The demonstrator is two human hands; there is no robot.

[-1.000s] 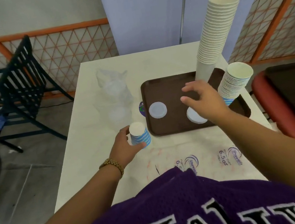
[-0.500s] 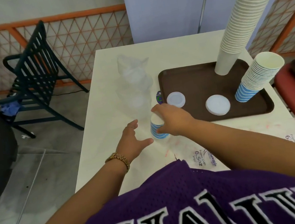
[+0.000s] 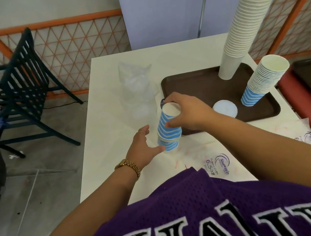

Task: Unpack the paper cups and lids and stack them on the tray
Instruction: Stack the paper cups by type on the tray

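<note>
Our right hand [image 3: 189, 112] curls its fingers over the rim and its thumb against the side of a short stack of blue-striped cups [image 3: 168, 129], gripping it. The stack stands tilted on the white table [image 3: 106, 105], just left of the brown tray [image 3: 196, 81]. We cannot tell whether its base fully touches the table. Our left hand [image 3: 142, 148] sits just left of the stack with fingers spread and relaxed, its thumb tip touching the lowest cup.

Right of our right hand, on the tray, lies a white lid [image 3: 225, 109], partly covered by our wrist. Farther right stands a leaning stack of blue-striped cups [image 3: 264, 82], and beyond it a tall stack of plain white cups [image 3: 244, 25]. A small round sticker or label peeks out behind our right fingers; we cannot make it out.

Beyond our left hand lies a clear plastic bag [image 3: 137, 87], hard to see against the table; its contents are unclear. Near our body, printed wrapping [image 3: 219, 166] lies flat, partly hidden by our shirt.
</note>
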